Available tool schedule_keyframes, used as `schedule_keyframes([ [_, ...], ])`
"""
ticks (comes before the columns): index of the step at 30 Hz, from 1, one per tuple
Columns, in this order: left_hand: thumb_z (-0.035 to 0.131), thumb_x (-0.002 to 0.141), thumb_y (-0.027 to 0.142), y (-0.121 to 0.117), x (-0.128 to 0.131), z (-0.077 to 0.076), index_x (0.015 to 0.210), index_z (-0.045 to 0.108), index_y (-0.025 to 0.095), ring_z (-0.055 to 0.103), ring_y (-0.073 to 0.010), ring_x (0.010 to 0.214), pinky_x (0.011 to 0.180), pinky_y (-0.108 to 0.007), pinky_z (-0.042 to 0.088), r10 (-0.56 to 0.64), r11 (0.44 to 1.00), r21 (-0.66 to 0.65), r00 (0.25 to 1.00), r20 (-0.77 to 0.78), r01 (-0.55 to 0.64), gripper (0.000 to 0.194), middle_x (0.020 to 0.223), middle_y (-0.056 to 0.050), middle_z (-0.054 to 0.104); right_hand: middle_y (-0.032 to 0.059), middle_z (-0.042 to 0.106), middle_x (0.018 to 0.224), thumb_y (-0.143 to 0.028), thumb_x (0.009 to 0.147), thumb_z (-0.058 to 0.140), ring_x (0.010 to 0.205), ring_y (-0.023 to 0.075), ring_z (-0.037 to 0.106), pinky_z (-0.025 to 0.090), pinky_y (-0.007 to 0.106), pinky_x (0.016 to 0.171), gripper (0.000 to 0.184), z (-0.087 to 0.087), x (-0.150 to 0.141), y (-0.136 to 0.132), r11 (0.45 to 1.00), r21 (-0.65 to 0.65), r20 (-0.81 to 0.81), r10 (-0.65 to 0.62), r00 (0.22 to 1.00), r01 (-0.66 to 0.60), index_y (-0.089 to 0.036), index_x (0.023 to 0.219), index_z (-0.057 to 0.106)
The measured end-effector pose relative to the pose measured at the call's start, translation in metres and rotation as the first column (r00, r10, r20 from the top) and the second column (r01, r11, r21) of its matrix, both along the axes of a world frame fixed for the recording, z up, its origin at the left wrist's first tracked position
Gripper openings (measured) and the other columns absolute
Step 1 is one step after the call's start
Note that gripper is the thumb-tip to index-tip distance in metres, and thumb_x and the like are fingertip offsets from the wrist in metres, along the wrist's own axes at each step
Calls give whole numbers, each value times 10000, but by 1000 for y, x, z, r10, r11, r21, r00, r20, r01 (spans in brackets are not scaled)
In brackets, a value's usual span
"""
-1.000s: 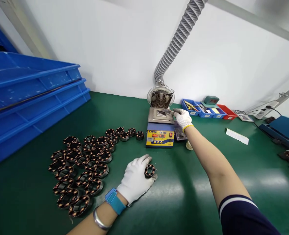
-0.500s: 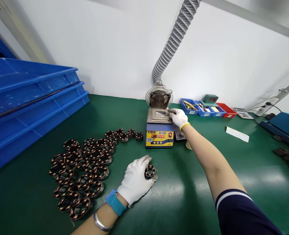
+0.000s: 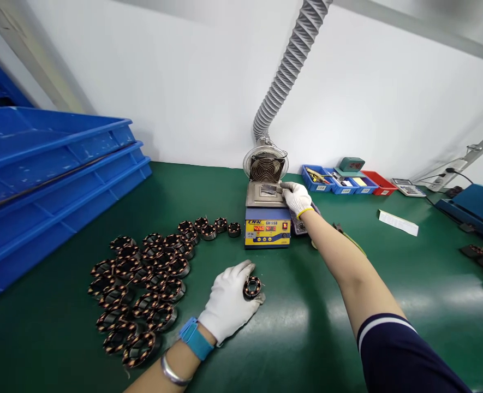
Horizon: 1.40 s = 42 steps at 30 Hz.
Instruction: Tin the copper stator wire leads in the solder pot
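Observation:
My left hand [image 3: 232, 295], in a white glove, is closed round a small motor stator [image 3: 252, 287] with copper windings, low over the green table. My right hand [image 3: 296, 197], gloved too, grips a flat metal scraper [image 3: 270, 189]. Its blade lies over the opening in the top of a solder pot [image 3: 268, 228]; whether it touches the solder I cannot tell. Left of my left hand, many more stators [image 3: 159, 295] are grouped on the table, with a short row of them [image 3: 233, 230] reaching toward the pot.
A fan hood [image 3: 266, 166] with a grey hose [image 3: 292, 60] stands behind the pot. Stacked blue crates [image 3: 61, 180] are at the left. Small blue bins [image 3: 343, 185], a red bin [image 3: 379, 184] and a paper strip [image 3: 397, 222] lie at the right. Pliers [image 3: 350, 237] lie partly behind my right forearm.
My right hand has shifted the scraper slightly left across the pot's opening. The left hand keeps the stator in the same place. The camera view has moved a little.

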State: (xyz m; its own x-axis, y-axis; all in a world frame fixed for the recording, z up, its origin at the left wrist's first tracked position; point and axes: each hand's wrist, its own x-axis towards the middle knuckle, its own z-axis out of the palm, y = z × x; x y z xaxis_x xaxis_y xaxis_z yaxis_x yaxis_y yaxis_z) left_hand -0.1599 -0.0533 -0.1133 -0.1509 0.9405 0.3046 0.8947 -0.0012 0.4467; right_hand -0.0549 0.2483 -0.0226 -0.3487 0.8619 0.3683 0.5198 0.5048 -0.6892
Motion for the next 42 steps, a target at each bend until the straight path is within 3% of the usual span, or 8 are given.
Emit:
schedule_keyframes([
  [8,657,694,376,-1,-1,1,1207,576,181,546,-294,1156,985,-446,435,3,1000,-23,1000,13,-3,555,1309,-96,581,11,711,1078,-220,826,481,985,128,652,492,236,914,354,1,15,-7,997,7,54,73,996,-73,-186,1117,680],
  [12,666,684,379,-1,-1,0,1206,580,181,542,-298,1157,982,-452,438,-1,1000,-14,1000,15,1,565,1305,-92,586,25,697,1111,-225,848,452,1040,150,630,469,272,960,374,20,20,-4,998,53,85,25,996,-30,-180,1159,654],
  [14,666,685,381,0,-2,-1,1208,580,176,542,-296,1156,979,-452,439,-2,1000,-7,1000,13,2,568,1306,-91,585,30,687,1129,-244,849,468,1079,189,612,450,321,992,359,35,19,-4,992,130,188,-18,982,-7,-207,1149,662],
  [19,665,688,378,-1,-1,-2,1201,584,179,544,-292,1154,981,-448,438,-1,1000,-1,1000,10,1,555,1308,-85,584,64,650,1150,-326,875,464,1023,283,626,503,428,875,350,75,2,-14,939,336,611,-155,776,-77,-319,1176,642],
  [24,665,688,375,0,0,0,1201,583,178,552,-288,1141,975,-445,439,-1,1000,-10,1000,15,1,555,1301,-88,589,136,621,1155,-257,874,451,1007,331,622,505,471,818,364,93,-19,-26,923,349,790,-196,581,-162,-290,1190,629],
  [27,667,688,375,0,0,0,1203,584,171,550,-284,1142,977,-439,438,-2,1000,-21,1000,19,2,560,1302,-88,589,158,623,1142,-222,864,457,1016,349,617,508,473,806,353,97,-24,-32,922,337,825,-193,531,-188,-252,1161,645],
  [33,672,687,381,-2,0,1,1198,590,183,544,-282,1157,990,-431,429,8,999,-34,999,32,-7,554,1307,-81,587,138,645,1119,-255,872,477,1024,316,618,499,435,848,313,104,-23,-53,943,281,840,-154,520,-176,-238,1122,664],
  [42,668,696,391,-2,0,3,1210,583,176,537,-283,1171,997,-436,425,5,999,-46,999,37,-4,563,1313,-89,582,93,687,1054,-314,859,467,989,294,639,521,410,811,306,100,-1,-61,958,286,725,-192,661,-35,-256,1060,691],
])
